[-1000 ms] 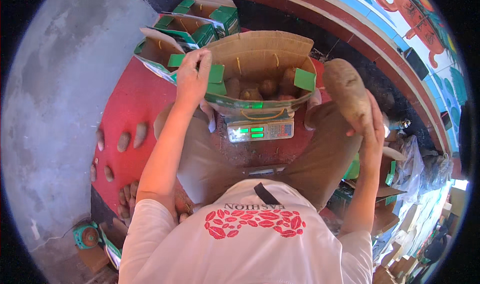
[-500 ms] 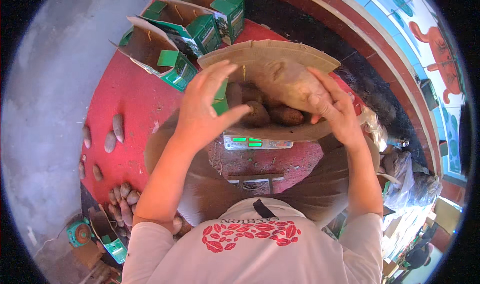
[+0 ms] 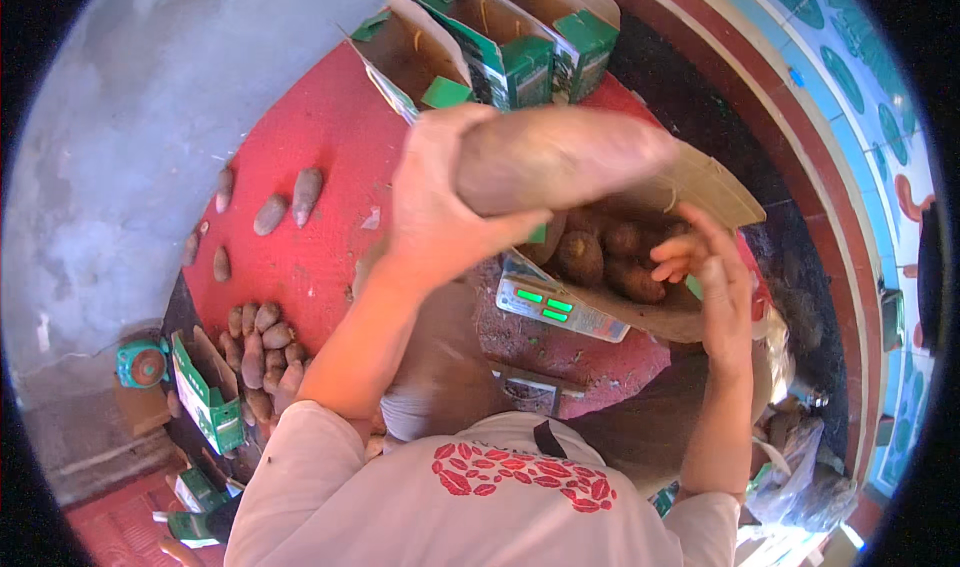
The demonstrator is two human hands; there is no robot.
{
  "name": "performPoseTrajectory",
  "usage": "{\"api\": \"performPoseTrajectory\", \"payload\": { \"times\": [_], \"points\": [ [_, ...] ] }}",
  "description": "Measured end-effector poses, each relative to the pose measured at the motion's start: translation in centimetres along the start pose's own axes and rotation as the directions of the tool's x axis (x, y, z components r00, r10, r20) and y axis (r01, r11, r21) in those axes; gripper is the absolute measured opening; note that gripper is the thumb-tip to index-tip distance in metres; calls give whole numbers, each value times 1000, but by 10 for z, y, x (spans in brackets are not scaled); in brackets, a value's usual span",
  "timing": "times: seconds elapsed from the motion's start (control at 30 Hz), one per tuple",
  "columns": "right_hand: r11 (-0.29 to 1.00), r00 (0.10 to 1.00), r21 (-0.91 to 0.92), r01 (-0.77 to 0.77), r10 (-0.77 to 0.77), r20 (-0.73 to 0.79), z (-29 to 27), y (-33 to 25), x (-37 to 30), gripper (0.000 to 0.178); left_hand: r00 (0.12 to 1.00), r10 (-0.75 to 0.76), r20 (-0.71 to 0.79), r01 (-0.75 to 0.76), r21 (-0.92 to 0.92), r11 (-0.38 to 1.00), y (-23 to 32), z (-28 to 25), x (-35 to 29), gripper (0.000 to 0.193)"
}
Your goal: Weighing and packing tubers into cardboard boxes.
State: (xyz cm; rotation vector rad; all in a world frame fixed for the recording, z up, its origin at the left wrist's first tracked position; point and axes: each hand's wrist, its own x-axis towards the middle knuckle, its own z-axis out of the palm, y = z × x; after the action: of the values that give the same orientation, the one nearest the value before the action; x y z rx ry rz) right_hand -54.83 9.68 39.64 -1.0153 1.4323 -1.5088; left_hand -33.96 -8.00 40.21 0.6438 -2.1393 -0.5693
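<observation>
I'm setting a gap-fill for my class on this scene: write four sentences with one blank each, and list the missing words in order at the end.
1. The large brown tuber is gripped by the person's ____ hand.
2. The right hand holds ____.
3. On the scale, the lit readouts glow ____.
4. The number of open green cartons standing side by side at the top of the picture is ____.

Missing words: left; nothing; green; three.

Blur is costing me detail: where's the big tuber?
In the head view, above centre, the tuber is in the left hand, partly hiding the open box to its lower right.
</observation>
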Motion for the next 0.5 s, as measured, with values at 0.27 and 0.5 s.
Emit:
{"api": "performPoseTrajectory", "payload": {
  "times": [0.27,0.5],
  "points": [
    [705,968,-694,149,41,249,4,8,-13,45,717,-619,-321,593,-185,783,-69,-59,-28,69],
    [594,945,-790,150,148,291,3,22,-12,41,818,-573,-51,565,261,783,-196,-3,-178,36]
  ]
}}
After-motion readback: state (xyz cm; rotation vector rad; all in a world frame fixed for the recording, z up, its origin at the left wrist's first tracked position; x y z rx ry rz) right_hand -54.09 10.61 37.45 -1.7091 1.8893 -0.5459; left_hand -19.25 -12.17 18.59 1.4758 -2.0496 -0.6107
